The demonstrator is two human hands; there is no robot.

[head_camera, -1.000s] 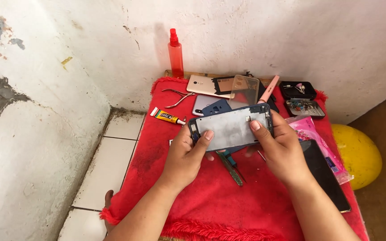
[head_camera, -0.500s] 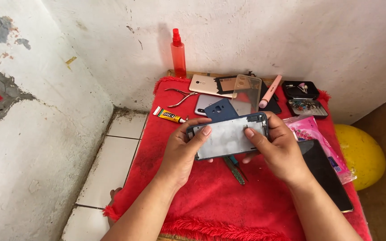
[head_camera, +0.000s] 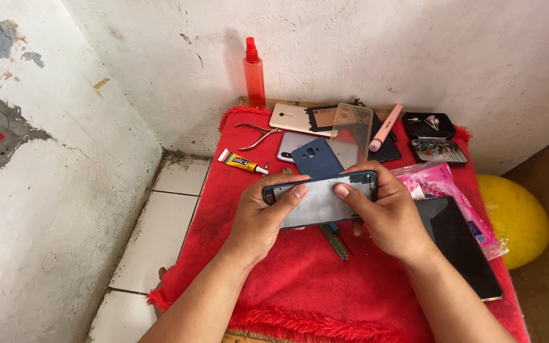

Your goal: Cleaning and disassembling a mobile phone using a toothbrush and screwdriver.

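- At the left of the frame there is a white wall and a tiled floor; nothing there has changed.
- The left hand is closed on the left end of the phone frame, with the thumb pressing on its grey face.
- The phone frame is held in the middle of the frame, above the red cloth on the bench. A second ago it was higher and tilted more; now it is lower, nearer to the person, and lies almost level.
- The right hand is closed on the right end, thumb on top as well. Both thumbs have moved toward the upper edge, so I judge the pressing along this edge goes on.
- At the right lie a dark phone and a pink packet, both unmoved.
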